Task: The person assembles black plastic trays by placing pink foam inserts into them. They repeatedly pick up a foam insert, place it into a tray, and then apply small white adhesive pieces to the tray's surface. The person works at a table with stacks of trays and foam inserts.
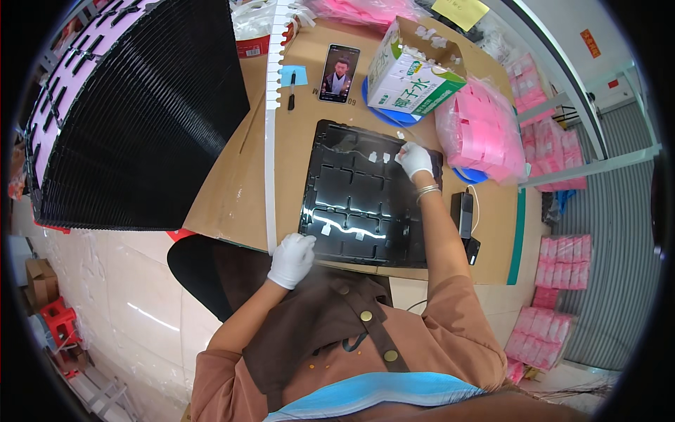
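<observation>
A black plastic tray (349, 184) with moulded compartments lies on the cardboard-covered table before me. Over its far right part, my right hand (415, 161) in a white glove has its fingers pinched together at what seems to be a small white piece. Two similar white pieces (380, 157) lie in the tray just left of these fingers. Two more white tabs (326, 229) show in the near compartments. My left hand (291, 260), also gloved in white, is closed beside the tray's near left corner. Whatever it may hold is hidden by its curled fingers.
A tall stack of black trays (148, 119) stands left. Behind the work tray are a phone (340, 73), a pen (292, 92) and a carton (415, 74) containing white scraps. Bagged pink pieces (480, 126) and a black adapter (462, 214) lie right. A white toothed strip (270, 155) crosses the table.
</observation>
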A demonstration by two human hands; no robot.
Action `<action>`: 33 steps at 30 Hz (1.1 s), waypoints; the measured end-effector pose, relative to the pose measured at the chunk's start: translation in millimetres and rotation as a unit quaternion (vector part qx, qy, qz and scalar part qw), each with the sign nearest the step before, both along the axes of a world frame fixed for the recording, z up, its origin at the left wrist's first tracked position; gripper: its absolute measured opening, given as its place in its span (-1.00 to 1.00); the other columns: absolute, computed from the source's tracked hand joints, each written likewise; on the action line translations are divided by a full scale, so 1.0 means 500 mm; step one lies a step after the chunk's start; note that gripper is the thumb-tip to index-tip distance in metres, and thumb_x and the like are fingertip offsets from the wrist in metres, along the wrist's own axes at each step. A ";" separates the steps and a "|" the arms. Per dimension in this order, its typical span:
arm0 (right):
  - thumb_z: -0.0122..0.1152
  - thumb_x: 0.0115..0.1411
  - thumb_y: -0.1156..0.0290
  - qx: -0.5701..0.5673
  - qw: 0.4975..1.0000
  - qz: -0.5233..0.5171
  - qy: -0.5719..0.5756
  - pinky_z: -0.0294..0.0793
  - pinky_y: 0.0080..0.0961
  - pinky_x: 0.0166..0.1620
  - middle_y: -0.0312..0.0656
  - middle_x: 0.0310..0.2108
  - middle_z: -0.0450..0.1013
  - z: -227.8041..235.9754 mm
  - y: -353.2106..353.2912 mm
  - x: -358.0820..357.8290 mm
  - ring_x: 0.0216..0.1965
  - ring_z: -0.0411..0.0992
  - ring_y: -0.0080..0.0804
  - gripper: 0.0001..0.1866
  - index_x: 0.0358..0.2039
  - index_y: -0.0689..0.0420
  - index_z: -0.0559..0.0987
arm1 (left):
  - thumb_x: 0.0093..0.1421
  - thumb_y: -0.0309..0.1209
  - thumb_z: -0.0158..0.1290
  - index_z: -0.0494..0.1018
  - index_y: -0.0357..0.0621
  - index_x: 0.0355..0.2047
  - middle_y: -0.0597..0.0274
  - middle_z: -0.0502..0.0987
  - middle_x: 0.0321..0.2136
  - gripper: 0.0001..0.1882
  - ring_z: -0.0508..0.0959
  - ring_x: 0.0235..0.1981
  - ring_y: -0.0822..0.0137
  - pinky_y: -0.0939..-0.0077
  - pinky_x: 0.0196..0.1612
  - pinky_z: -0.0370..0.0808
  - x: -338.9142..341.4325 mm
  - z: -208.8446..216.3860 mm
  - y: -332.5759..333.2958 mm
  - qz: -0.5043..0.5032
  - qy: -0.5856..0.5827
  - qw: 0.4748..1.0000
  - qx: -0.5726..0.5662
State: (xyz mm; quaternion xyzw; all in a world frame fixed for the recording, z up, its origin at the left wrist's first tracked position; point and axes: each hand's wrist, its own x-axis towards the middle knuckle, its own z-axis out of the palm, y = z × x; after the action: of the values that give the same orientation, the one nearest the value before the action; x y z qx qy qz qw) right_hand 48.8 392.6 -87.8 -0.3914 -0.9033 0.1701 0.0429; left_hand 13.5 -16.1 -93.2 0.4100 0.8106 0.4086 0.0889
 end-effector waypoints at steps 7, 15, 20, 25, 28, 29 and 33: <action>0.14 0.05 0.43 0.029 0.998 -0.042 0.024 0.48 -0.21 -0.19 0.02 -0.39 0.53 0.007 -0.041 -0.007 -0.28 0.52 0.00 -0.92 -0.44 0.10 0.57 | 0.04 -0.51 0.05 0.53 -0.09 -0.37 0.09 0.48 -0.50 -0.87 0.50 -0.38 0.02 0.13 -0.33 0.46 0.002 -0.006 -0.002 0.005 0.008 1.000 0.008; 0.16 0.06 0.58 -0.113 0.972 0.007 0.205 0.47 -0.41 -0.30 -0.06 -0.51 0.51 -0.076 0.018 0.035 -0.44 0.51 -0.29 -0.98 -0.47 0.20 0.54 | 0.03 -0.52 0.04 0.52 -0.09 -0.37 0.08 0.48 -0.50 -0.86 0.50 -0.38 0.02 0.12 -0.33 0.46 0.001 -0.001 0.000 0.001 0.005 1.000 -0.002; 0.15 0.11 0.60 -0.263 0.917 -0.057 0.293 0.42 -0.59 -0.45 -0.17 -0.53 0.51 -0.036 -0.014 0.027 -0.54 0.44 -0.50 -0.99 -0.44 0.24 0.52 | 0.02 -0.53 0.10 0.55 -0.14 -0.38 0.09 0.48 -0.52 -0.87 0.50 -0.40 0.05 0.19 -0.33 0.45 0.000 0.003 -0.002 0.004 0.004 1.000 -0.004; 0.16 0.11 0.62 -0.348 0.908 -0.116 0.203 0.38 -0.59 -0.61 -0.13 -0.50 0.52 0.005 -0.035 -0.009 -0.64 0.42 -0.50 -0.92 -0.34 0.27 0.51 | 0.02 -0.53 0.10 0.55 -0.15 -0.38 0.08 0.48 -0.52 -0.88 0.50 -0.39 0.04 0.18 -0.32 0.45 0.001 0.004 -0.002 0.006 0.007 1.000 0.015; 0.19 0.06 0.61 -0.340 0.922 -0.118 0.145 0.39 -0.57 -0.63 -0.14 -0.45 0.52 0.014 -0.058 -0.040 -0.66 0.41 -0.51 -0.84 -0.30 0.29 0.51 | 0.02 -0.54 0.10 0.55 -0.15 -0.38 0.08 0.48 -0.51 -0.88 0.50 -0.39 0.04 0.18 -0.32 0.46 0.000 0.007 -0.004 0.008 0.000 1.000 0.006; 0.22 0.02 0.60 -0.312 0.935 -0.116 0.122 0.44 -0.55 -0.60 -0.13 -0.48 0.53 0.020 -0.067 -0.047 -0.65 0.45 -0.49 -0.83 -0.32 0.28 0.54 | 0.02 -0.54 0.10 0.55 -0.15 -0.38 0.08 0.48 -0.51 -0.87 0.50 -0.39 0.04 0.18 -0.32 0.46 -0.001 0.004 -0.005 0.005 0.002 1.000 0.008; 0.31 -0.01 0.51 -0.248 0.960 -0.119 0.045 0.49 -0.55 -0.57 -0.17 -0.61 0.50 0.030 -0.073 -0.066 -0.65 0.48 -0.48 -0.89 -0.46 0.25 0.57 | 0.02 -0.54 0.09 0.55 -0.15 -0.38 0.08 0.48 -0.50 -0.87 0.50 -0.39 0.04 0.19 -0.32 0.46 -0.003 -0.004 -0.007 -0.002 0.006 1.000 0.018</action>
State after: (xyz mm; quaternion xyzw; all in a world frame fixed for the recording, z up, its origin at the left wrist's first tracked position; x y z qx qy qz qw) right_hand 15.7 355.8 -72.9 -0.4865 -0.7767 0.3999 0.0052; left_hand 12.1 -19.4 -95.0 0.4153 0.8030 0.4202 0.0778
